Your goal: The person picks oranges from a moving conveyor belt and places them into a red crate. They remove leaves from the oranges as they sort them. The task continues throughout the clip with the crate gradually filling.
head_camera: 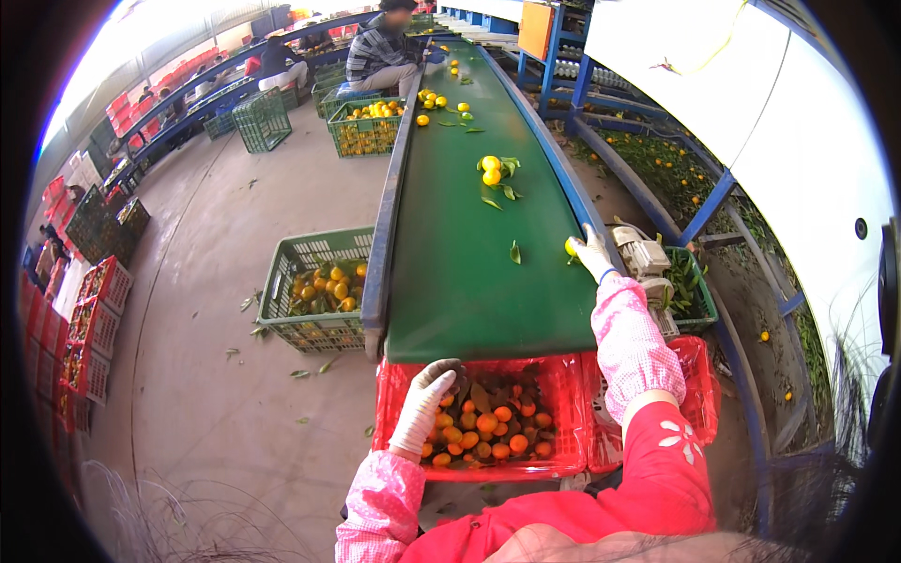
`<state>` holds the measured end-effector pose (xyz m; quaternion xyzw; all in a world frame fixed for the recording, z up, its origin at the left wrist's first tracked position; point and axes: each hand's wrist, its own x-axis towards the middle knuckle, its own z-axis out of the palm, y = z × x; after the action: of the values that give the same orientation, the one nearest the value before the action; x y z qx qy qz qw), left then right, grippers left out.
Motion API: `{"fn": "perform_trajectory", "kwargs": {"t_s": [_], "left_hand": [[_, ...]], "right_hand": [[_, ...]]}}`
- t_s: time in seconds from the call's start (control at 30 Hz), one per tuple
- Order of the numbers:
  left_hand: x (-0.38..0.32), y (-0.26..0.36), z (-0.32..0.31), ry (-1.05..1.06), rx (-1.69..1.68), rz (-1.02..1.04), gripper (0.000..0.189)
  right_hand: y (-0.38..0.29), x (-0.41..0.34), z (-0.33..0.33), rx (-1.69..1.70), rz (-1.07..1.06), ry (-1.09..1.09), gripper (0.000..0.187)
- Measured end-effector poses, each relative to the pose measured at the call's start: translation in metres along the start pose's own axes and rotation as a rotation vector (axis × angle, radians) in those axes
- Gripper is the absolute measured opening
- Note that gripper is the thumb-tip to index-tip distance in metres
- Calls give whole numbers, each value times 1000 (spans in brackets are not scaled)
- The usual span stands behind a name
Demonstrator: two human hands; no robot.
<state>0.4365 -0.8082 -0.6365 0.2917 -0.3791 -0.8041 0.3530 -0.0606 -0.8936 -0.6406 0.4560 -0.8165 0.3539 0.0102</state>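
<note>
My gloved right hand (pixel 593 253) reaches to the right edge of the green conveyor belt (pixel 464 281), its fingers at a yellow-orange citrus fruit (pixel 571 247); whether they grip it is not clear. Over the left side of a red plastic crate (pixel 574 422), just below the belt's end, is my gloved left hand (pixel 429 394), its fingers curled and what lies inside them hidden. Orange citrus fruits (pixel 486 422) with dark leaves lie in that crate. Two fruits with leaves (pixel 491 169) sit together on the belt, and a loose leaf (pixel 516 252) lies nearer.
A green crate of fruit (pixel 317 324) stands left of the belt. Right of it are a motor (pixel 640 257), a green crate of leaves (pixel 697 310) and a second red crate (pixel 700 366). A co-worker (pixel 380 53) sits beside the belt's far end.
</note>
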Motion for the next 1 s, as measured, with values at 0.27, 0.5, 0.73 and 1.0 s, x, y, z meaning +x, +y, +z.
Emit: {"fn": "perform_trajectory", "kwargs": {"t_s": [0.27,0.5,0.73,1.0], "left_hand": [[-7,-2,-1,10,65,-47,30],[-5,-1,13,-47,84,-83,29],[-1,0,18,-80,105,-109,30],[-7,0,12,-69,83,-128,30]], "right_hand": [[-33,-76,-16,569,-137,-708,33],[-113,-116,20,-176,-558,-346,86],[-123,-59,73,-319,-473,-203,79],[-128,-95,62,-194,-619,-227,20]]}}
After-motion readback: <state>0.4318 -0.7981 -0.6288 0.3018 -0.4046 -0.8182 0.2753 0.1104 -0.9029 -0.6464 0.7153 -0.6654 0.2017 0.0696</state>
